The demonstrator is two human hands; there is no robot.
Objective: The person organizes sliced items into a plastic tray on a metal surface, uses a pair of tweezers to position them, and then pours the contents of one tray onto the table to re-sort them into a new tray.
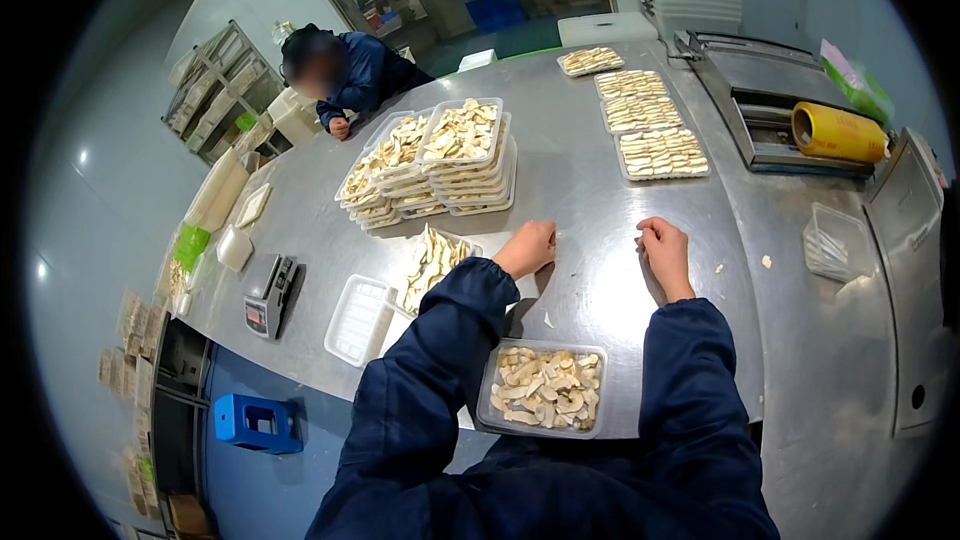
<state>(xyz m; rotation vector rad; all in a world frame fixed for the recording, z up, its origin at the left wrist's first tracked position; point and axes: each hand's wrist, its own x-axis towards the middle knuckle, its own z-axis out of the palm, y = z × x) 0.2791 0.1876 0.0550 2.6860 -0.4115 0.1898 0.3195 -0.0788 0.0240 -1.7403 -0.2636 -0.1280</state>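
Note:
My left hand is curled above the steel table, just right of a heap of long dried mushroom slices. Its fingertips face away from me, so whether they hold anything is hidden. To the right, my right hand has its fingers bent in against the thumb, and nothing shows in it. Between my forearms, at the near table edge, sits a clear plastic tray of smaller, loose mushroom slices. Beyond my right hand lies a tray of slices laid in neat rows.
Stacked trays of slices stand ahead left. An empty tray and a digital scale are at left. Another person leans on the far edge. A wrapping machine with yellow film roll stands right; a blue stool is below.

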